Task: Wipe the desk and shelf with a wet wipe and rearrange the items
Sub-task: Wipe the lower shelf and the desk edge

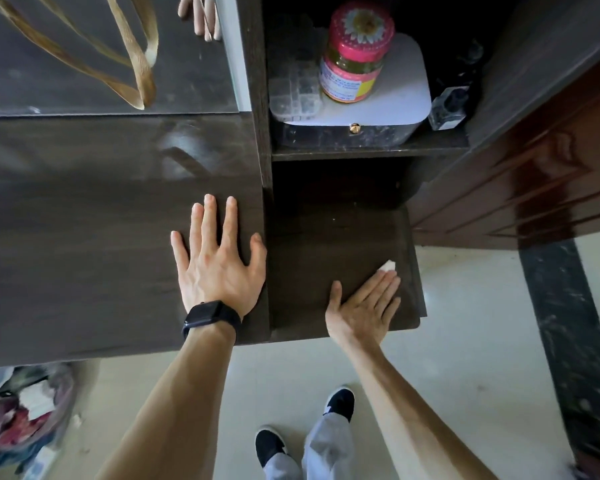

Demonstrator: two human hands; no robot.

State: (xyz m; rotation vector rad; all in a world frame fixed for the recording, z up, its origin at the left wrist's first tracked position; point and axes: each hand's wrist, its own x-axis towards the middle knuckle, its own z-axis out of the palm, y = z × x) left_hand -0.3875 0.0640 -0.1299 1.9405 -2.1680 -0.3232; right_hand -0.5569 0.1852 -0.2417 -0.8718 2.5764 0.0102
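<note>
Dark wood surface [84, 220]: left hand [215, 261] lies flat on it, fingers spread, holding nothing, thumb at the right edge. Upper shelf [361, 152]: white lidded box [406, 88] carries a pink-capped jar [355, 53], yellowish contents, and a clear compartment case [295, 95]; small glass bottle [449, 107] just right of the box. Lower shelf [312, 244]: right hand [364, 306] flat, fingers straight, pressing the wet wipe [388, 265] near the right edge, one white corner past the fingertips. Dark board shows behind and left of that hand.

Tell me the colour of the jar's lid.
The jar lid is pink with a white flower; head view.
</note>
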